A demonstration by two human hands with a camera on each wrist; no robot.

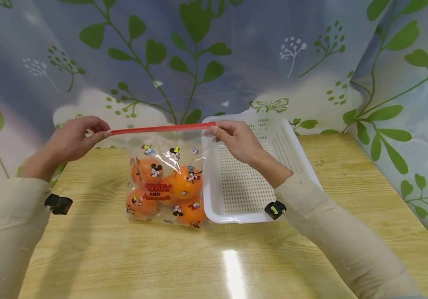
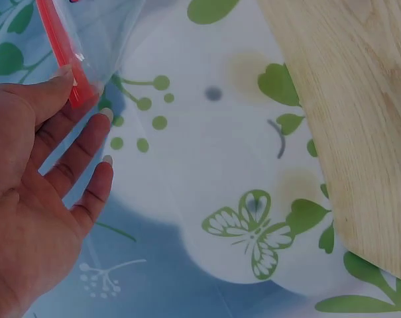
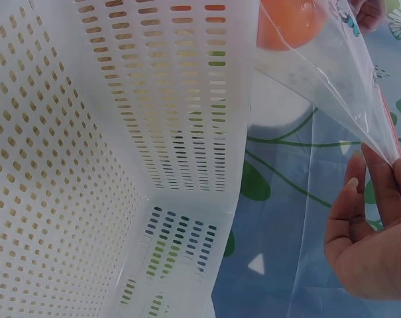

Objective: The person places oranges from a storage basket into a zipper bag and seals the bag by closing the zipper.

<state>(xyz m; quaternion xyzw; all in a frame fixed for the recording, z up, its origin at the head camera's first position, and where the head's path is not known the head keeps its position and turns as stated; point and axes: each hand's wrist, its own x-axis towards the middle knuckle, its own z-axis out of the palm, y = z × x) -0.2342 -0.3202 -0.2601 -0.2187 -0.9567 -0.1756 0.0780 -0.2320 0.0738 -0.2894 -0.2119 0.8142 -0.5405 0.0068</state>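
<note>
A clear zip bag printed with cartoon figures hangs upright between both hands, its red zip strip stretched nearly level. Several oranges fill its lower part, close over the wooden table. My left hand pinches the strip's left end between thumb and forefinger; in the left wrist view the other fingers of that hand spread loosely. At the opposite top corner, my right hand pinches the bag beside the strip's end. The right wrist view shows the plastic gathered between thumb and forefinger of this hand.
A white perforated plastic basket stands directly right of the bag, under the right forearm, with no fruit inside. The wooden table extends in front and to both sides. Behind it hangs a leaf-patterned curtain.
</note>
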